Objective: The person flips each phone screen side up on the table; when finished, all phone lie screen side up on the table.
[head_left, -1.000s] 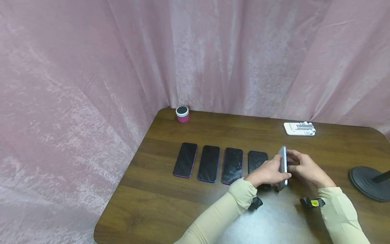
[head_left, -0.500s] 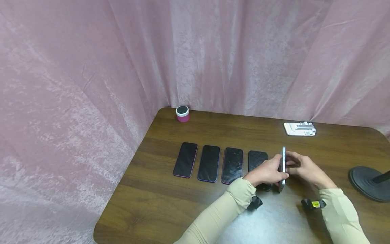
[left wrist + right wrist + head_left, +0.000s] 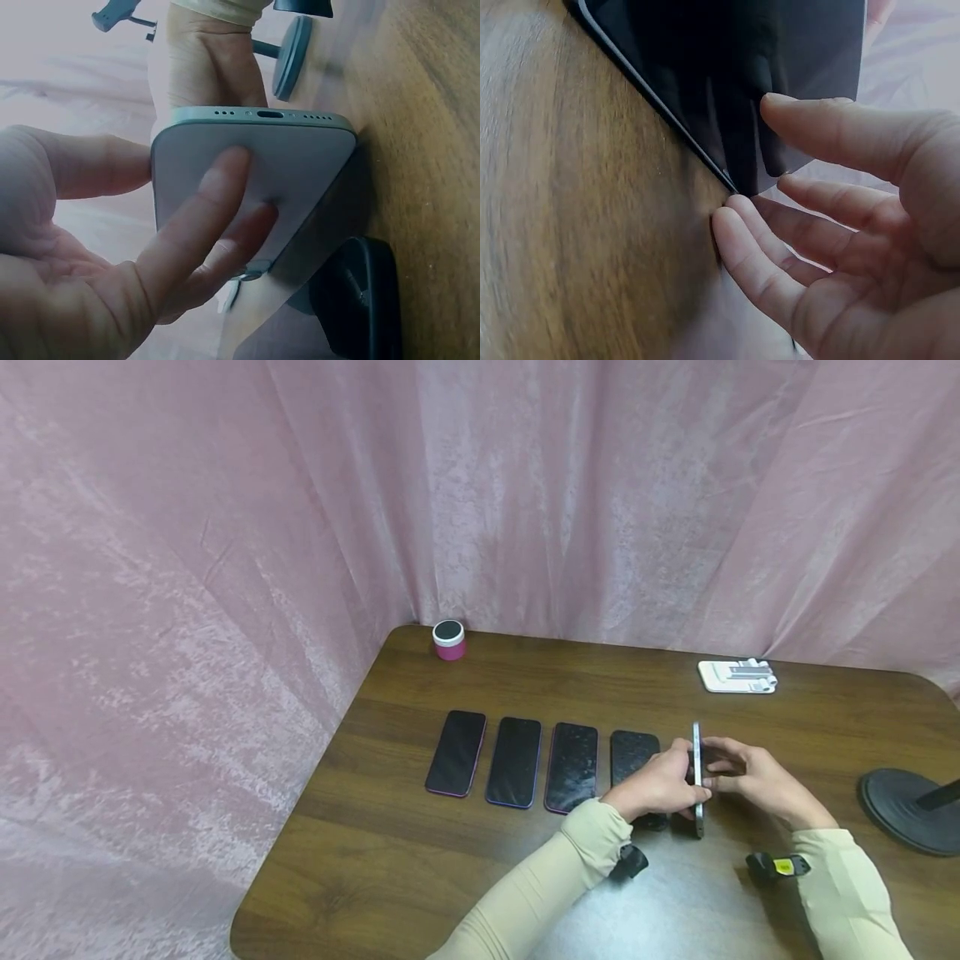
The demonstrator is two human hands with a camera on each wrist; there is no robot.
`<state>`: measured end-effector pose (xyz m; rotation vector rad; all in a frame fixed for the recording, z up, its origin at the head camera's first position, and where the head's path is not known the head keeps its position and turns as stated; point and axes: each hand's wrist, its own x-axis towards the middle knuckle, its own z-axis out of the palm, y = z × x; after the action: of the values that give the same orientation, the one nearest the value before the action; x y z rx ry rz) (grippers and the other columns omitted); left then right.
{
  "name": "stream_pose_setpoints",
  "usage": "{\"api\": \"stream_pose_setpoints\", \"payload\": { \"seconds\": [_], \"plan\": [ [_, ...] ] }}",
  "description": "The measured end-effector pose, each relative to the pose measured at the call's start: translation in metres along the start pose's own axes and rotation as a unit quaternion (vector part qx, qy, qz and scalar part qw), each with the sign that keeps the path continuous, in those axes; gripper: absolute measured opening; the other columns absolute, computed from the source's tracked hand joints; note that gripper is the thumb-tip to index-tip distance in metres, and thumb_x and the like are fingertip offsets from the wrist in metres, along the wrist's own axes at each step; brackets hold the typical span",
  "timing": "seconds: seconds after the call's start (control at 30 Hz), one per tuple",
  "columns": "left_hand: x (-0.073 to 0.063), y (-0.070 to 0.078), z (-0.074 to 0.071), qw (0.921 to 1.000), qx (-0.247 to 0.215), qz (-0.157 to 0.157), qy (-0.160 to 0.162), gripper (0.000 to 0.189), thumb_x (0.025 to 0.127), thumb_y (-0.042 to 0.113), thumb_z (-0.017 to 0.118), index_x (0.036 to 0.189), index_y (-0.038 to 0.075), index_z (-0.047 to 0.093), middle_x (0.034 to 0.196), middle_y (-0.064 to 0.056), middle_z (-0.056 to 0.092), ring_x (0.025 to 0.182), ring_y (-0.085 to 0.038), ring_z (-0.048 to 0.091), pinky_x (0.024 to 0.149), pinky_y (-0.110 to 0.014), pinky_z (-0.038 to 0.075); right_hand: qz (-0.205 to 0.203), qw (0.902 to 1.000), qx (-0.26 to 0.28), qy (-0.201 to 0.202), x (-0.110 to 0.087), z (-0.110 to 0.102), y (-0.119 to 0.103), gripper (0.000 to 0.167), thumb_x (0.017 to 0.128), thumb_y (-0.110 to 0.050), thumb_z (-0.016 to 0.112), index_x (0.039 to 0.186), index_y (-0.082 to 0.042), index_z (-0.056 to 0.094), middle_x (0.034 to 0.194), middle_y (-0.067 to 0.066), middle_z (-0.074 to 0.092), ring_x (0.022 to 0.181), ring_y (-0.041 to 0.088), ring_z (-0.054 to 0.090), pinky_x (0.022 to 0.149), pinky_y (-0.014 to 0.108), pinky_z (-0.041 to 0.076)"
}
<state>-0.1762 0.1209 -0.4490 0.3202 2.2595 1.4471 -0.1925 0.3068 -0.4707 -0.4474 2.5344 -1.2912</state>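
A smartphone [image 3: 697, 777] stands nearly upright on its long edge, seen edge-on in the head view. My left hand [image 3: 658, 783] holds it, with fingers on its pale back [image 3: 180, 157] and the thumb at its upper edge. On the screen side is my right hand [image 3: 761, 781], its fingers loosely bent. In the right wrist view, the right thumb lies at the dark screen [image 3: 682, 67] and other fingertips are by its corner; whether they touch is unclear. Beside the left hand, a dark phone [image 3: 633, 752] lies partly hidden beneath it.
Three more phones lie screen up in a row to the left, the nearest being a purple-edged phone [image 3: 572, 767]. A pink jar [image 3: 450, 642] and a white folding stand [image 3: 737, 677] are at the back of the wooden table [image 3: 360, 860]. A round black base [image 3: 911, 810] stands at right.
The held phone has turned from a slight tilt to nearly edge-on, its near end shifting a little right. My right hand has shifted slightly right and toward me.
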Motion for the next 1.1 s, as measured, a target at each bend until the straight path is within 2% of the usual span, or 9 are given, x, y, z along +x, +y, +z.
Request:
{"api": "stream_pose_setpoints", "payload": {
  "seconds": [0.07, 0.13, 0.27, 0.4, 0.53, 0.67, 0.77, 0.9, 1.1],
  "plan": [
    [-0.001, 0.0, 0.001, 1.0, 0.009, 0.005, 0.001, 0.047, 0.089, -0.002, 0.073, 0.128, 0.003, 0.048, 0.088, -0.007, 0.061, 0.055, -0.01, 0.062, 0.05, -0.021, 0.053, 0.008, 1.0, -0.004, 0.002, -0.002, 0.0, 0.001, 0.063, 0.088, 0.001, 0.073, 0.14, 0.017, 0.042, 0.128, 0.036, 0.056, 0.107, 0.037, 0.064, 0.078, 0.021, 0.051],
    [-0.001, 0.0, 0.002, 0.9999, 0.012, 0.009, 0.002, 0.047, 0.089, -0.002, 0.073, 0.129, 0.003, 0.049, 0.089, -0.007, 0.062, 0.055, -0.01, 0.062, 0.05, -0.02, 0.053, 0.011, 0.9999, -0.004, 0.003, -0.004, 0.0, 0.002, 0.063, 0.088, 0.0, 0.073, 0.14, 0.017, 0.041, 0.13, 0.036, 0.055, 0.108, 0.039, 0.063, 0.077, 0.022, 0.051],
    [-0.002, -0.001, 0.004, 0.9994, 0.028, 0.013, 0.014, 0.046, 0.089, 0.0, 0.074, 0.128, 0.003, 0.05, 0.088, -0.005, 0.063, 0.055, -0.008, 0.061, 0.05, -0.019, 0.052, 0.009, 0.9996, 0.026, 0.003, -0.007, 0.0, 0.003, 0.063, 0.088, 0.003, 0.071, 0.14, 0.019, 0.039, 0.128, 0.038, 0.055, 0.103, 0.03, 0.066, 0.076, 0.024, 0.054],
    [-0.002, -0.003, 0.008, 0.9952, 0.087, 0.012, 0.043, 0.042, 0.086, 0.005, 0.079, 0.119, 0.004, 0.054, 0.082, -0.002, 0.062, 0.056, -0.007, 0.059, 0.05, -0.016, 0.049, 0.02, 0.9971, 0.073, -0.001, -0.01, 0.0, 0.003, 0.063, 0.087, 0.01, 0.066, 0.14, 0.022, 0.035, 0.122, 0.041, 0.056, 0.095, 0.015, 0.067, 0.075, 0.029, 0.058],
    [0.0, -0.007, 0.011, 0.9834, 0.167, 0.028, 0.065, 0.039, 0.082, 0.012, 0.083, 0.112, 0.006, 0.058, 0.083, 0.0, 0.064, 0.067, -0.005, 0.06, 0.058, -0.012, 0.046, 0.036, 0.9953, 0.09, -0.001, -0.013, 0.001, 0.004, 0.064, 0.087, 0.011, 0.065, 0.139, 0.023, 0.032, 0.12, 0.043, 0.055, 0.091, 0.013, 0.067, 0.073, 0.033, 0.059],
    [0.002, -0.012, 0.013, 0.9613, 0.259, 0.052, 0.078, 0.037, 0.079, 0.019, 0.084, 0.109, 0.01, 0.065, 0.088, 0.005, 0.066, 0.081, -0.004, 0.059, 0.069, -0.012, 0.042, 0.048, 0.9964, 0.07, 0.006, -0.015, 0.003, 0.004, 0.066, 0.086, 0.009, 0.069, 0.139, 0.023, 0.033, 0.118, 0.042, 0.057, 0.09, 0.016, 0.068, 0.071, 0.035, 0.059],
    [0.001, -0.013, 0.016, 0.9532, 0.288, 0.05, 0.076, 0.034, 0.078, 0.022, 0.084, 0.107, 0.012, 0.067, 0.088, 0.006, 0.065, 0.087, -0.005, 0.059, 0.075, -0.013, 0.042, 0.064, 0.9969, 0.044, 0.009, -0.016, 0.003, 0.002, 0.068, 0.085, 0.006, 0.072, 0.139, 0.022, 0.034, 0.12, 0.043, 0.056, 0.093, 0.023, 0.068, 0.069, 0.036, 0.059],
    [-0.002, -0.013, 0.02, 0.9537, 0.287, 0.028, 0.084, 0.036, 0.078, 0.021, 0.083, 0.108, 0.012, 0.067, 0.093, 0.002, 0.061, 0.094, -0.007, 0.056, 0.079, -0.015, 0.043, 0.077, 0.9969, 0.009, 0.014, -0.016, 0.002, -0.002, 0.07, 0.084, 0.003, 0.075, 0.139, 0.02, 0.036, 0.122, 0.042, 0.055, 0.096, 0.033, 0.068, 0.069, 0.036, 0.059],
    [-0.005, -0.011, 0.027, 0.9521, 0.29, 0.017, 0.096, 0.039, 0.076, 0.014, 0.083, 0.111, 0.012, 0.066, 0.1, -0.005, 0.053, 0.083, -0.013, 0.059, 0.069, -0.019, 0.046, 0.083, 0.9953, -0.037, 0.034, -0.015, 0.001, -0.006, 0.072, 0.079, -0.001, 0.079, 0.137, 0.017, 0.041, 0.105, 0.033, 0.067, 0.085, 0.028, 0.069, 0.064, 0.033, 0.057]
  ]
}}
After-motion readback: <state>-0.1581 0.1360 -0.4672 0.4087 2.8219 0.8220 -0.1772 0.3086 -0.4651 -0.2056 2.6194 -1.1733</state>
